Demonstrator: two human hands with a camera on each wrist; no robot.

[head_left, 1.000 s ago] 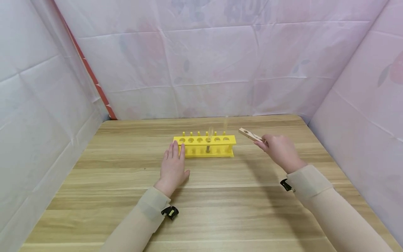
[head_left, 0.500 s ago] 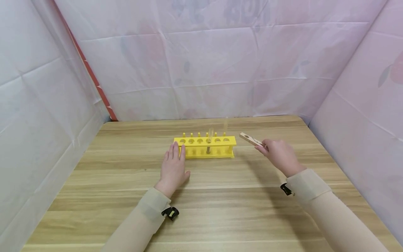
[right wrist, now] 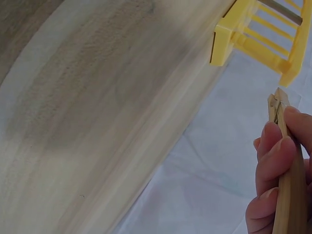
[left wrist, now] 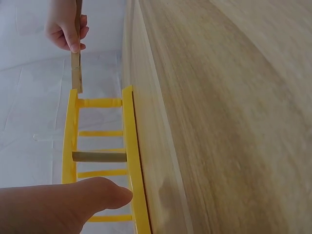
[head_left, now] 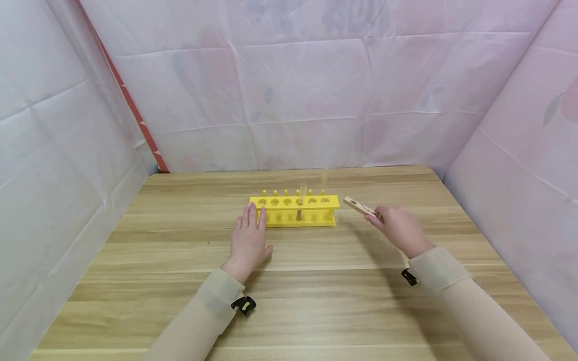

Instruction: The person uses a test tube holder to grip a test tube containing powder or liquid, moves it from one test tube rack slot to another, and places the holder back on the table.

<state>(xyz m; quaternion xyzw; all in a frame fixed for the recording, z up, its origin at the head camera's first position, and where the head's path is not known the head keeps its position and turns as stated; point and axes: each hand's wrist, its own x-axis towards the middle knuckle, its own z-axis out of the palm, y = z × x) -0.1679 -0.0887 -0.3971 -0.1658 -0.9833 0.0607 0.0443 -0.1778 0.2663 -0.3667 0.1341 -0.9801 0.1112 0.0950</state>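
Observation:
A yellow test tube rack stands on the wooden table. My left hand lies flat with its straight fingertips on the rack's left end. One glass test tube with greyish-brown contents low in it sits in a hole right of the middle. A second, clear tube is on the rear peg at the right. My right hand grips a wooden test tube holder, its tip a little off the rack's right end and pointing left. In the right wrist view, fingers curl round the holder's handle.
The wooden tabletop spreads in front of the rack and to both sides. Pale patterned cloth hangs behind it and at the left and right. A red strip runs down the back left corner.
My right hand has sunk a little with the test tube holder, whose tip is now lower beside the rack. The left hand and the rack stay where they were.

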